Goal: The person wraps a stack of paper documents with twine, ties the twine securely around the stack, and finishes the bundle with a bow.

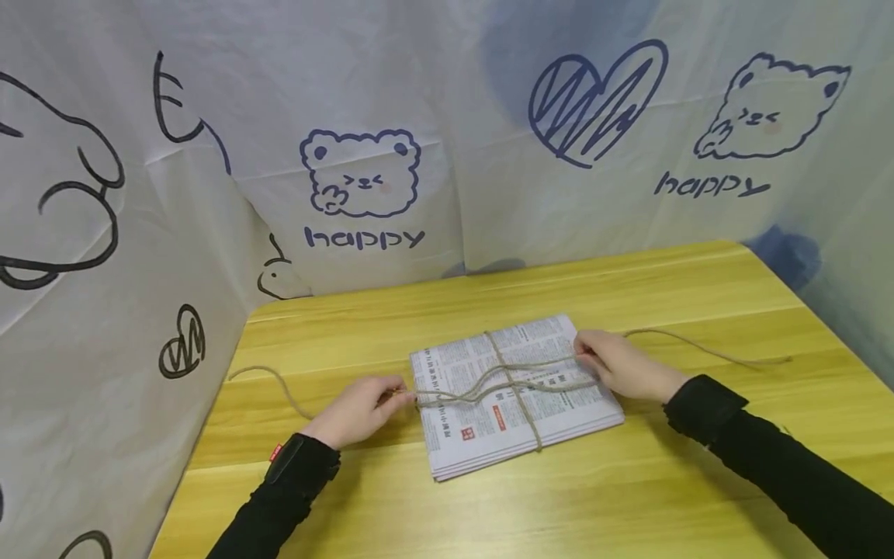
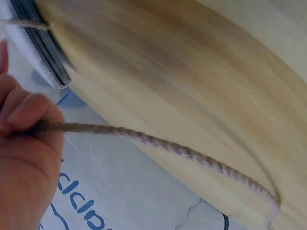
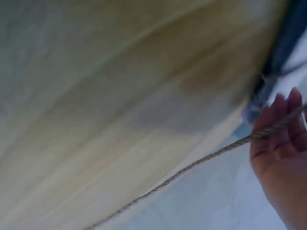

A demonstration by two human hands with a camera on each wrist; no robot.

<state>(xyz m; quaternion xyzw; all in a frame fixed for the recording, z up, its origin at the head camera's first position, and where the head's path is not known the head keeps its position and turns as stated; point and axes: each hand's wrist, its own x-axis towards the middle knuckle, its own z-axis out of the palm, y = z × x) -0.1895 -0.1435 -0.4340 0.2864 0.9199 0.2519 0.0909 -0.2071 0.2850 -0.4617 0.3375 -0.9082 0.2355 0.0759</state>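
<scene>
A stack of folded newspapers (image 1: 454,373) lies at a slant on the table, with brown twine (image 1: 527,420) running over it and crossing near its middle. At the stack's left edge, my left hand (image 1: 363,407) pinches the twine between thumb and forefinger. A loose tail of twine (image 2: 192,153) trails from that hand in the left wrist view. My right hand (image 1: 625,365) holds the other side over the stack's right edge. In the right wrist view, twine (image 3: 192,166) runs across the fingers of that hand (image 3: 283,158); the thumb is hidden there.
The yellow wood-grain table (image 1: 559,505) has rounded far corners. A pale cloth (image 1: 482,225) with drawn bears and hearts hangs behind it and along the sides. One loose twine end (image 1: 761,362) rests at the right, another twine end (image 1: 258,369) at the left.
</scene>
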